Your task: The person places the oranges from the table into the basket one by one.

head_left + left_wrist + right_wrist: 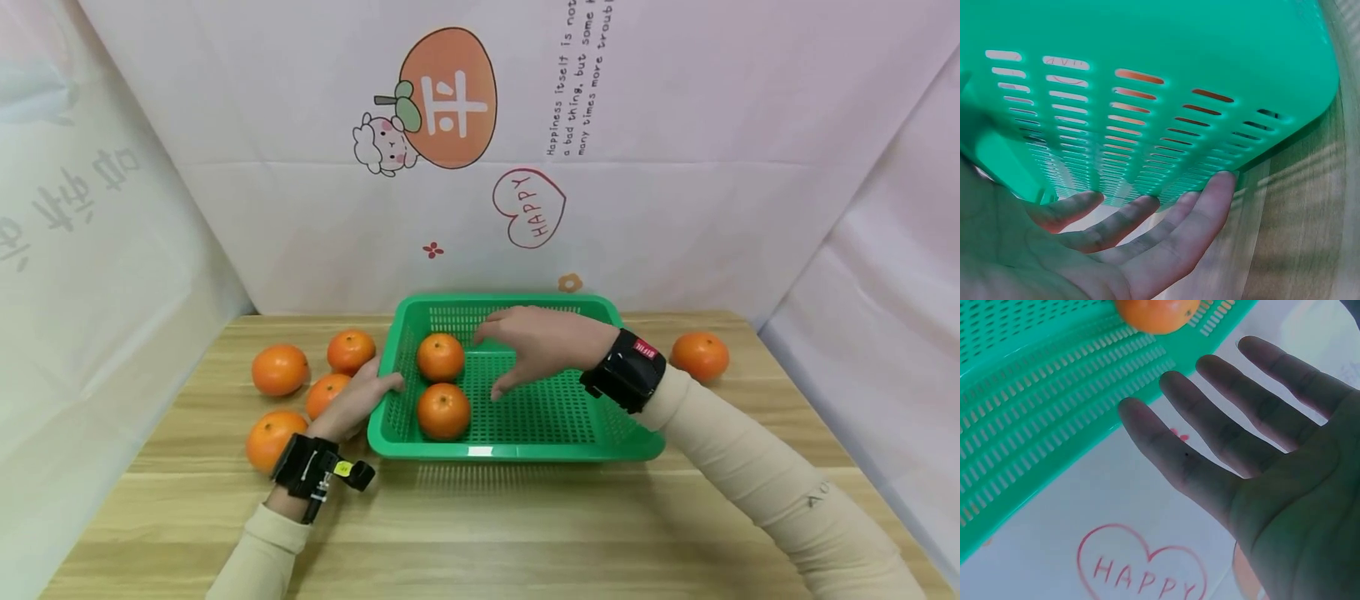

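Observation:
A green slotted plastic basket (517,452) stands on the wooden table. Inside it, on the left, lie an orange (441,358) and, nearer to me, a second orange (444,412). My left hand (352,408) grips the basket's left side, thumb over the rim. Its fingertips press the outer wall in the left wrist view. Above the basket hovers my right hand (536,337), fingers spread and holding nothing. In the right wrist view, the same hand (1254,450) is apart from the orange (1160,312) in the basket.
Several oranges lie left of the basket, among them one (280,370) at the outer edge and one (351,351) near the back. Another orange (700,357) sits at the back right. A printed white cloth (675,208) hangs behind the table (480,533).

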Demonstrator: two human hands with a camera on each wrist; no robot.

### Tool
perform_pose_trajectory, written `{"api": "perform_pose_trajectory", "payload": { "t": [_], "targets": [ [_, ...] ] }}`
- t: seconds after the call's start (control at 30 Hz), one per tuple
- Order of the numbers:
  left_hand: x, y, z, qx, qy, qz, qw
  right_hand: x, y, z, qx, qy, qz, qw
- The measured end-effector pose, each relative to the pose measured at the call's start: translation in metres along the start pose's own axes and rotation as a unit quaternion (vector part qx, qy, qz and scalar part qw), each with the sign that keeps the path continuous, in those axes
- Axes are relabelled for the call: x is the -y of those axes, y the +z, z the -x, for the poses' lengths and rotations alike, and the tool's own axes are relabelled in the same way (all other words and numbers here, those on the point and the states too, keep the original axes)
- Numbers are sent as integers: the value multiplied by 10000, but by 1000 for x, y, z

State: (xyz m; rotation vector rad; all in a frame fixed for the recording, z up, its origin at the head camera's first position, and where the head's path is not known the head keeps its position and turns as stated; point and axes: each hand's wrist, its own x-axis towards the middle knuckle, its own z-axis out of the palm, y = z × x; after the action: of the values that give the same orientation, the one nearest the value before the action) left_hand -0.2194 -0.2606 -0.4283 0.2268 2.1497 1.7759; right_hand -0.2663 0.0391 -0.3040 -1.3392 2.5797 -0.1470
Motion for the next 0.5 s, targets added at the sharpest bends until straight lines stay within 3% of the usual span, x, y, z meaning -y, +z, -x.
{"api": "perform_pose_trajectory", "payload": {
  "t": [0.5],
  "targets": [
    [-1,3,1,14,-40,-85,10000,-37,-5,35,-478,398,-250,9977]
  ]
}}
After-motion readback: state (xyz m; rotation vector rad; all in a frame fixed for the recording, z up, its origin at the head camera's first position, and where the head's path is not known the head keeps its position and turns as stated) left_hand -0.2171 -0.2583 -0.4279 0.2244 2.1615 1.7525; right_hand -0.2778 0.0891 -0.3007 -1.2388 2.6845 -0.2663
